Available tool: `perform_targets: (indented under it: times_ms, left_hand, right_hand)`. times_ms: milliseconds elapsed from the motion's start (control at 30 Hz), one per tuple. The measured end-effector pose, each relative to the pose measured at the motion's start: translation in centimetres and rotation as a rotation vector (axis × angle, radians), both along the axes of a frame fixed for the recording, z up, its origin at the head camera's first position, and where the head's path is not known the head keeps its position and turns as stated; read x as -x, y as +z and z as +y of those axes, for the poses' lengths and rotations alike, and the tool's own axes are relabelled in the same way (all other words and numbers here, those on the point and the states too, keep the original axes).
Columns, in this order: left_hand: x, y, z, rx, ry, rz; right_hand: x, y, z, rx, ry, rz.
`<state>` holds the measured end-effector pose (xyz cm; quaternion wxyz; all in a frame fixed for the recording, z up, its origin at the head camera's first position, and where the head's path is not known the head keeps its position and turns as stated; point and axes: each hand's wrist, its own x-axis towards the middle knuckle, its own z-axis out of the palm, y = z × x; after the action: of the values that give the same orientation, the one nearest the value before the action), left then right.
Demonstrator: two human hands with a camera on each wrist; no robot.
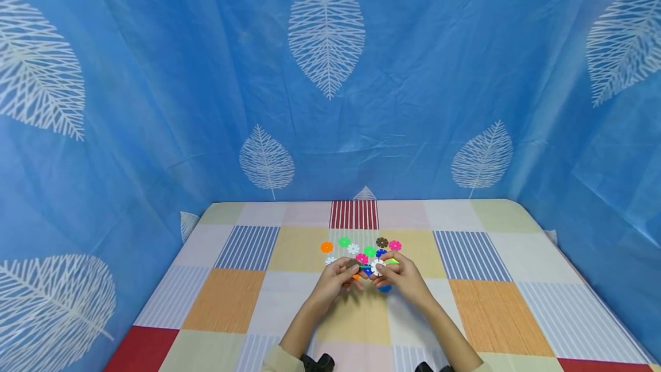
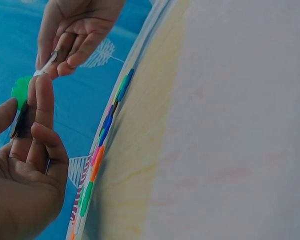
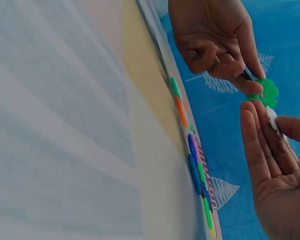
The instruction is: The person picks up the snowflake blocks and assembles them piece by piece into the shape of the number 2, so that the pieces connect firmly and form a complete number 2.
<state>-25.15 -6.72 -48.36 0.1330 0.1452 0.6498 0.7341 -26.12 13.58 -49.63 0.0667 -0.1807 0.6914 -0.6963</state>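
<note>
In the head view, both hands meet above the patchwork cloth, holding small notched plastic discs. My left hand (image 1: 330, 285) pinches a dark brown disc (image 1: 353, 263) between thumb and fingers. A green disc (image 1: 365, 267), seen nearly edge-on, stands between the two hands; the left wrist view shows this green disc (image 2: 21, 91) against the dark one (image 2: 20, 120). My right hand (image 1: 408, 281) pinches a white disc (image 1: 378, 267) by thumb and fingers. The white disc (image 3: 271, 119) is close to the green disc (image 3: 268, 93) in the right wrist view; whether their slots are joined I cannot tell.
Several loose discs lie flat behind and beneath the hands, among them an orange disc (image 1: 327, 247), a pink disc (image 1: 395, 245), a brown disc (image 1: 382, 242) and a blue disc (image 1: 384, 288). A blue leaf-printed curtain (image 1: 413, 73) surrounds the table's back and sides.
</note>
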Motion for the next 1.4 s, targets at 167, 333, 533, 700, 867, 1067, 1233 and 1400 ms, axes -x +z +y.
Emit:
perform_targets:
  times_ms: [167, 333, 533, 700, 867, 1067, 1233, 1400]
  left_hand:
    - [-0.3, 0.3, 0.2, 0.0, -0.006, 0.027]
    - [-0.4, 0.1, 0.1, 0.003, -0.047, 0.063]
    - [0.3, -1.0, -0.2, 0.006, -0.12, 0.095]
    - [1.0, -2.5, -0.5, -0.001, -0.146, 0.111]
    - [1.0, -2.6, -0.7, 0.004, -0.156, 0.135]
    - [0.6, -1.3, -0.2, -0.011, -0.121, 0.084]
    - [0.6, -1.1, -0.1, -0.016, -0.073, 0.009]
    - [0.6, -2.0, -0.1, -0.024, -0.043, -0.046]
  right_hand:
    - [-0.2, -0.1, -0.3, -0.031, -0.009, 0.002]
    - [-0.4, 0.0, -0.3, -0.029, -0.008, 0.033]
    - [-0.4, -0.1, -0.4, -0.004, 0.0, 0.057]
    - [-0.6, -0.2, -0.6, -0.015, 0.002, 0.056]
    - [-0.7, -0.2, -0.8, -0.015, 0.02, 0.047]
    - [-1.1, 1.2, -0.3, -0.014, 0.025, 0.046]
    - [-0.7, 1.9, 0.1, -0.056, 0.052, 0.062]
    - [-0.7, 1.6, 0.4, -0.101, 0.015, 0.123]
